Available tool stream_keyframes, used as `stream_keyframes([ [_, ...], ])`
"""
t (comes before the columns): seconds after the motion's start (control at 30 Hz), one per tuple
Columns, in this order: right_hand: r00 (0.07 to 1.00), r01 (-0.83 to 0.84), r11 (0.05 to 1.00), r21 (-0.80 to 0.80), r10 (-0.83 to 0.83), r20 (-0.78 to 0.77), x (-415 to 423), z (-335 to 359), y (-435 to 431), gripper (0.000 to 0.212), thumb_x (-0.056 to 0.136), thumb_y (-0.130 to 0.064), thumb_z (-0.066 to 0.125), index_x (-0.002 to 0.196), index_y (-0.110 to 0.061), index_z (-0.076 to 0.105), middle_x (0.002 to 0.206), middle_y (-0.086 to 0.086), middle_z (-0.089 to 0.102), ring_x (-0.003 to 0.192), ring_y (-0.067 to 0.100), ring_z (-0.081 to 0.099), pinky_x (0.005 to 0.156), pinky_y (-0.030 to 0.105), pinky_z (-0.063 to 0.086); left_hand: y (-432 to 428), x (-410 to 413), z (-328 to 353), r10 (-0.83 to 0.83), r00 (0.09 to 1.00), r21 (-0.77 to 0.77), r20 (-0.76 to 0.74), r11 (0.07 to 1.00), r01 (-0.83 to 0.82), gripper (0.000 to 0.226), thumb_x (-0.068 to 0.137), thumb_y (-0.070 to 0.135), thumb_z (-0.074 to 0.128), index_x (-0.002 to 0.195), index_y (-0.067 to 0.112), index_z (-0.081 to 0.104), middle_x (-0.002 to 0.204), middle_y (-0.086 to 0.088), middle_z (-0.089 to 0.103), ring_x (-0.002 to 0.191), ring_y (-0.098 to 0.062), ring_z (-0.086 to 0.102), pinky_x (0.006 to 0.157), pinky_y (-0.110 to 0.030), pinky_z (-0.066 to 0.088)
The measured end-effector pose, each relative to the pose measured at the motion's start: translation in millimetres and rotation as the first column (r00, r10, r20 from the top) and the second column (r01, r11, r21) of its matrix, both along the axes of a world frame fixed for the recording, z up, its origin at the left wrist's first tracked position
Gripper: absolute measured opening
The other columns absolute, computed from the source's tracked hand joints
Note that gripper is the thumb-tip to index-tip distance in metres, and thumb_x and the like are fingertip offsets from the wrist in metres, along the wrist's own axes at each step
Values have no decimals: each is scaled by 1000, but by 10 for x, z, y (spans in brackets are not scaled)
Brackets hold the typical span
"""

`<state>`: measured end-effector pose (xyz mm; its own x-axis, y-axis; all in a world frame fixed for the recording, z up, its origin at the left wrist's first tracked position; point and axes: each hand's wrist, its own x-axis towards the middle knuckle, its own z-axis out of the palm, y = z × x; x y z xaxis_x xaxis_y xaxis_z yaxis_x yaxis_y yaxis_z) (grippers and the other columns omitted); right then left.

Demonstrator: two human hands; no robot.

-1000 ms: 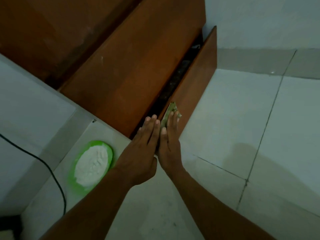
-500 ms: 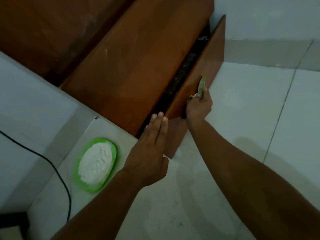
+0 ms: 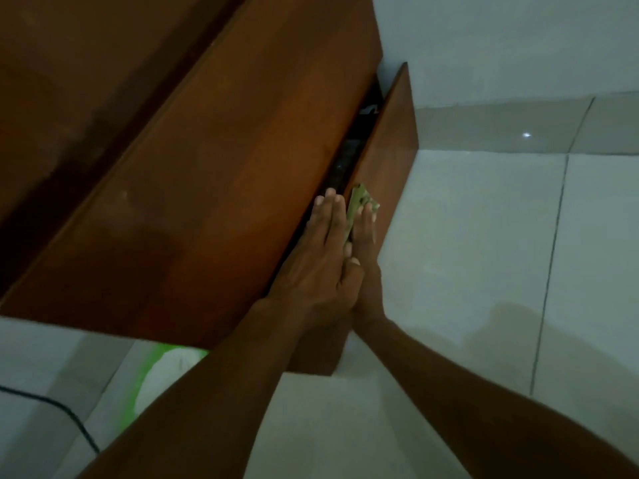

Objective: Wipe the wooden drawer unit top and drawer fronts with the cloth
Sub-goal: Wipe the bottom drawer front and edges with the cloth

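Observation:
The wooden drawer unit (image 3: 214,174) fills the upper left, its brown top seen from above. One drawer (image 3: 390,140) stands pulled out a little, with a dark gap behind its front. My left hand (image 3: 321,267) lies flat with straight fingers on the top edge of that drawer front. My right hand (image 3: 366,250) presses a small green cloth (image 3: 358,205) against the outer face of the drawer front, right beside my left hand. Most of the cloth is hidden under my fingers.
A green plate (image 3: 155,371) with white powder sits on the floor by the unit's near corner, partly hidden by my left forearm. A black cable (image 3: 58,409) runs across the lower left floor. Pale floor tiles (image 3: 484,271) stretch to the right, with a white wall behind.
My right hand has slid the cloth back along the drawer front toward my left hand. The view has moved closer, so the plate is now partly covered.

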<state>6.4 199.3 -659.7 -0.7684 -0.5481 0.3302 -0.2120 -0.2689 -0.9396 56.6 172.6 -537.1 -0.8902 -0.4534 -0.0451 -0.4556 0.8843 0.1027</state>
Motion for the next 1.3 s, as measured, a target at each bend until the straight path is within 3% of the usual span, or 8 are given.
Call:
stream_keyframes([
  [0.4,803,280,894,349,-417,425,-1199,-140,-420,40,96,-7,48,134,-12,59,130,6,63,119,22,59,101,21,42,-325,-827,-18,-80,997,-76,-10,994,79,81,88,39,28,153,5,-6,163,-8,-15,149,-17,-17,122,-43,8],
  [0.53,926,209,975,82,-224,305,-593,22,-188,47,98,-25,44,141,-5,50,141,13,54,132,25,50,111,39,41,-305,-845,-65,-66,998,-176,1,982,65,72,94,37,24,153,2,1,163,-13,-4,150,-21,-9,121,-44,12],
  [0.67,991,10,998,66,-18,131,-755,55,-397,72,100,-46,29,149,7,28,157,27,27,147,44,23,121,53,20,-285,-879,-89,-116,993,-227,-30,968,107,67,95,34,25,151,-1,14,160,-21,12,149,-33,9,120,-50,14],
  [0.77,992,124,992,21,-125,23,-1259,61,-593,55,106,-31,23,155,-5,17,164,18,14,153,29,12,123,55,14,-297,-848,-51,-84,996,-209,1,975,82,70,98,39,25,153,1,5,163,-14,-2,150,-23,-7,121,-46,11],
  [0.9,929,260,941,216,-305,210,-1786,-71,-806,45,104,-27,34,147,-15,42,149,11,48,137,25,45,114,49,35,-315,-843,-50,-86,996,-177,-3,981,84,74,97,47,23,154,5,1,164,-10,-6,150,-18,-11,122,-43,11],
  [1.0,812,269,894,359,-411,415,-1774,-96,-696,38,99,-21,46,134,-12,57,127,9,63,118,25,58,103,27,42,-310,-850,-41,-71,998,-169,1,983,70,76,97,53,19,154,6,0,164,-9,-7,150,-17,-12,122,-41,10],
  [1.1,808,353,882,313,-456,374,-1478,66,-523,33,100,-18,49,131,-13,60,118,-4,63,108,12,59,92,16,44,-313,-849,-33,-64,998,-150,15,986,66,77,97,56,15,154,7,-2,164,-7,-10,149,-15,-15,123,-39,7],
  [1.3,973,225,974,22,-226,46,-1635,78,-879,49,107,-21,24,155,-9,22,163,5,17,153,21,13,124,48,14,-311,-866,-34,-65,998,-123,-13,990,63,75,97,53,17,154,7,1,164,-7,-8,149,-15,-13,123,-38,7],
])
